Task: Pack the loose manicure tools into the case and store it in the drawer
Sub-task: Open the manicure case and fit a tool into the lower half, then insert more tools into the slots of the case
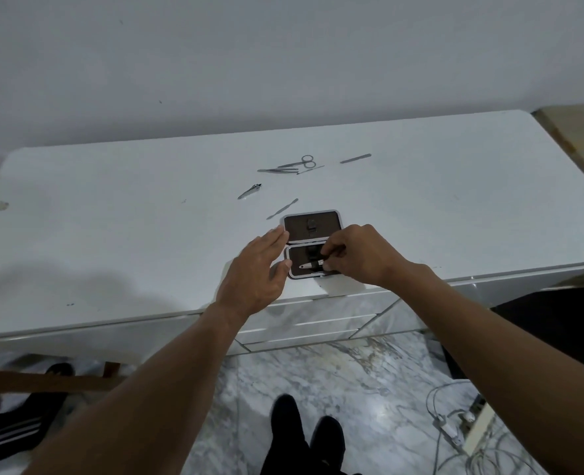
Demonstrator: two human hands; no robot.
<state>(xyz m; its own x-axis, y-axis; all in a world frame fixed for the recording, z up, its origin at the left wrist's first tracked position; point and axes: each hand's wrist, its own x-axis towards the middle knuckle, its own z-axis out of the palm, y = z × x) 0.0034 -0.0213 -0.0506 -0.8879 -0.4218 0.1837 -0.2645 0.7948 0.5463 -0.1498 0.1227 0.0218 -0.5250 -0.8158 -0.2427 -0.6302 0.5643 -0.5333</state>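
The manicure case [313, 223] lies open near the front edge of the white dresser top [455, 200], dark lining up. My right hand [359, 255] pinches a slim tool [313, 265] lying across the near half of the case. My left hand [259, 269] rests against the case's left edge with fingers extended, thumb touching the near half. Loose tools lie further back: small scissors [302, 162], tweezers [278, 170], a nail clipper [250, 191], a file [355, 158] and a thin pusher [282, 208].
Closed drawer fronts [304, 323] sit below the dresser's front edge. The wall rises close behind the dresser. On the marble floor lie white cables [455, 426] at the right and dark clothing [13, 430] at the left. My feet [304, 430] stand in front.
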